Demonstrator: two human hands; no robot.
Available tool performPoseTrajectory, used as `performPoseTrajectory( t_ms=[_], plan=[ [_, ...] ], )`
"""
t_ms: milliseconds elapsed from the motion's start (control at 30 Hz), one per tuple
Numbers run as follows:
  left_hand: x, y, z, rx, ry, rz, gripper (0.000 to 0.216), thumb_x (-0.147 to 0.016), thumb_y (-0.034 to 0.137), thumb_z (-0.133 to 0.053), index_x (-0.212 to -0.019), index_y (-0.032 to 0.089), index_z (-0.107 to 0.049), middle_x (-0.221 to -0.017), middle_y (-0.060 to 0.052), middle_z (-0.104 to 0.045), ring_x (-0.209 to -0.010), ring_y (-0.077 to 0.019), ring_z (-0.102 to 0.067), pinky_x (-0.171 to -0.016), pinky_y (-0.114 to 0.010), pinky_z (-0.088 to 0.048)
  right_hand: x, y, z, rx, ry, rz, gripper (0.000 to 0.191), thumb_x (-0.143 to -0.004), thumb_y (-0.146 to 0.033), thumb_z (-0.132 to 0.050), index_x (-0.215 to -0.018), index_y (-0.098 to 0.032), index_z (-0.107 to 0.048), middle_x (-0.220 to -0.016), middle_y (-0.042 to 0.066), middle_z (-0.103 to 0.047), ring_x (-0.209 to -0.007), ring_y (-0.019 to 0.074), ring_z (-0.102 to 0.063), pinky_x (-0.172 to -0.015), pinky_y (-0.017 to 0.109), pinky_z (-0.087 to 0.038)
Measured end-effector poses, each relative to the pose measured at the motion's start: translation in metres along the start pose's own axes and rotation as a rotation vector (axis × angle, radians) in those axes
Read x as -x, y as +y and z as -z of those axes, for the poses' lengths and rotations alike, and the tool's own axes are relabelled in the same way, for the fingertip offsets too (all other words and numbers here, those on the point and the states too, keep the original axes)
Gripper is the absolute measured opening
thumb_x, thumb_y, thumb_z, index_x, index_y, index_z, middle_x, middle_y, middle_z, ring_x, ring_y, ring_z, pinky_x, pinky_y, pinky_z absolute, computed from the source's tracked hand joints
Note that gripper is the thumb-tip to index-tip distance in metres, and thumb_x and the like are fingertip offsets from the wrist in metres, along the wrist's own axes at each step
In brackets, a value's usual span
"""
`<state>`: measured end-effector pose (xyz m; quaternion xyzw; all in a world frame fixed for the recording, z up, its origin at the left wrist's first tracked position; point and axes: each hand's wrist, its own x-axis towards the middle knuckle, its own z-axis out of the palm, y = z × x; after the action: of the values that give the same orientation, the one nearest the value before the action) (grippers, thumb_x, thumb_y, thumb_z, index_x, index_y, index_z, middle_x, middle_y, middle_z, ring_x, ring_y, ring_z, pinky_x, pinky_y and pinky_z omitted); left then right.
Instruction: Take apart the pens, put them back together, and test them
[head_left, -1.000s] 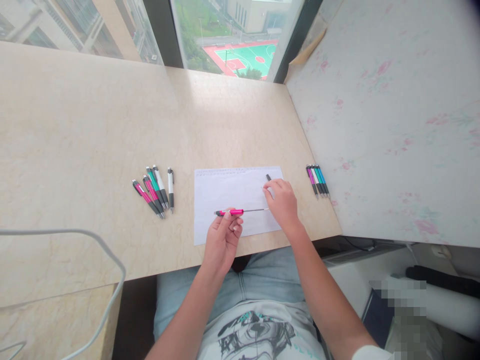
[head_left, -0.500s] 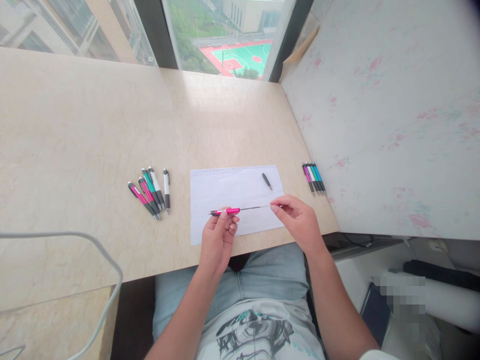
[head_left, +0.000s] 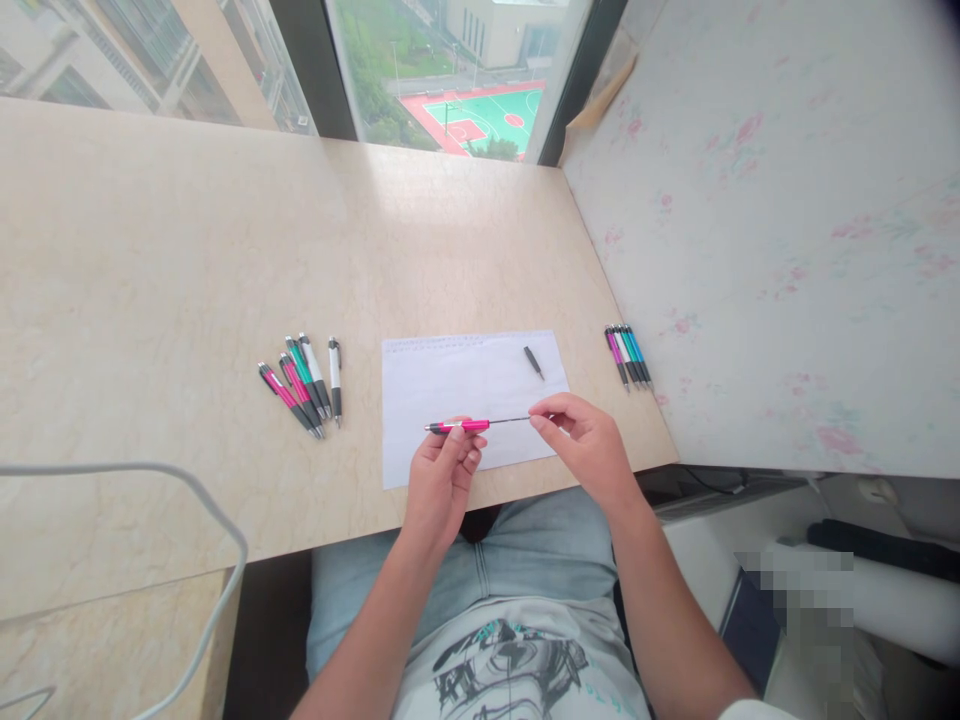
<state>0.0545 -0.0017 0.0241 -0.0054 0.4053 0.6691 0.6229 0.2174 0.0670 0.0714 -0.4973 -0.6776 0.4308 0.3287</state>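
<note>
One pink pen barrel [head_left: 477, 425] is pinched by the left hand [head_left: 441, 482] above the white paper [head_left: 457, 380], while the right hand [head_left: 589, 445] pinches the outer end of the thin refill [head_left: 510, 420] jutting from it. The dark grip piece [head_left: 532, 361] lies apart on the paper.

Five left pens [head_left: 297, 380], perhaps five right pens [head_left: 630, 357], one barrel [head_left: 475, 425].

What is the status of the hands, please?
Left hand holding pink pen barrel. Right hand pinching protruding refill. Dark grip section on paper. Nothing visibly blocking hands.
</note>
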Motion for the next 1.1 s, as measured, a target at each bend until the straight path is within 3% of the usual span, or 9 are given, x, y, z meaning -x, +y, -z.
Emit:
performPoseTrajectory(
  t_ms=[300, 467, 567, 667, 800, 933, 1100],
  plan=[
    [-0.001, -0.004, 0.001, 0.003, -0.005, 0.001, 0.027, -0.071, 0.025, -0.081, -0.094, 0.015, -0.069, -0.085, -0.004, -0.071, -0.072, -0.0092, -0.063, -0.062, -0.018, -0.049, 0.002, -0.005, -0.012, -0.032, -0.073, -0.001, 0.013, -0.086, -0.034, -0.065, -0.085, -0.022, -0.069, -0.087, 0.004, -0.069, -0.08, 0.018, -0.064, -0.074, 0.032, -0.053],
    [-0.004, 0.001, 0.004, 0.06, 0.019, -0.015, 0.02, -0.073, 0.021, -0.079, -0.09, 0.015, -0.07, -0.088, -0.004, -0.07, -0.071, -0.0075, -0.062, -0.06, -0.016, -0.049, -0.004, 0.007, -0.001, -0.06, -0.093, -0.075, 0.034, -0.09, -0.046, -0.058, -0.112, -0.022, -0.066, -0.092, 0.006, -0.071, -0.084, 0.0195, -0.067, -0.069, 0.031, -0.053],
    [-0.005, 0.004, 0.005, 0.09, 0.025, -0.01, 0.018, -0.074, 0.02, -0.079, -0.088, 0.014, -0.071, -0.089, -0.005, -0.07, -0.072, -0.0072, -0.061, -0.06, -0.015, -0.049, -0.019, 0.025, 0.003, 0.258, 0.103, -0.067, 0.032, -0.09, -0.045, -0.058, -0.109, -0.021, -0.068, -0.088, 0.006, -0.07, -0.079, 0.0202, -0.064, -0.069, 0.034, -0.051],
    [-0.005, 0.005, 0.006, 0.108, 0.021, 0.003, 0.017, -0.074, 0.02, -0.079, -0.088, 0.014, -0.071, -0.088, -0.005, -0.07, -0.072, -0.0071, -0.061, -0.06, -0.014, -0.049, -0.037, 0.048, 0.0, 0.598, 0.203, -0.028, 0.028, -0.086, -0.037, -0.062, -0.106, -0.019, -0.069, -0.09, 0.009, -0.068, -0.082, 0.0234, -0.061, -0.077, 0.04, -0.048],
    [-0.005, 0.003, 0.007, 0.115, 0.018, 0.012, 0.017, -0.074, 0.021, -0.079, -0.088, 0.014, -0.071, -0.088, -0.005, -0.069, -0.072, -0.0071, -0.061, -0.06, -0.014, -0.049, -0.051, 0.068, -0.009, 0.741, 0.278, 0.001, 0.022, -0.086, -0.031, -0.061, -0.1, -0.017, -0.069, -0.099, 0.013, -0.065, -0.097, 0.0268, -0.059, -0.08, 0.04, -0.047],
    [-0.006, 0.004, 0.007, 0.111, 0.025, 0.008, 0.017, -0.074, 0.021, -0.079, -0.088, 0.014, -0.071, -0.088, -0.005, -0.069, -0.072, -0.0071, -0.061, -0.06, -0.014, -0.049, -0.054, 0.069, -0.013, 0.633, 0.3, 0.025, 0.017, -0.087, -0.028, -0.057, -0.091, -0.017, -0.07, -0.1, 0.013, -0.067, -0.098, 0.026, -0.059, -0.082, 0.04, -0.047],
    [-0.008, 0.005, 0.007, 0.098, 0.022, -0.01, 0.017, -0.075, 0.021, -0.079, -0.088, 0.014, -0.071, -0.088, -0.004, -0.07, -0.072, -0.0069, -0.062, -0.06, -0.013, -0.049, -0.039, 0.052, 0.002, 0.103, 0.188, -0.107, 0.023, -0.086, -0.037, -0.062, -0.097, -0.018, -0.069, -0.087, 0.007, -0.072, -0.079, 0.0203, -0.066, -0.072, 0.034, -0.052]
  ],
)
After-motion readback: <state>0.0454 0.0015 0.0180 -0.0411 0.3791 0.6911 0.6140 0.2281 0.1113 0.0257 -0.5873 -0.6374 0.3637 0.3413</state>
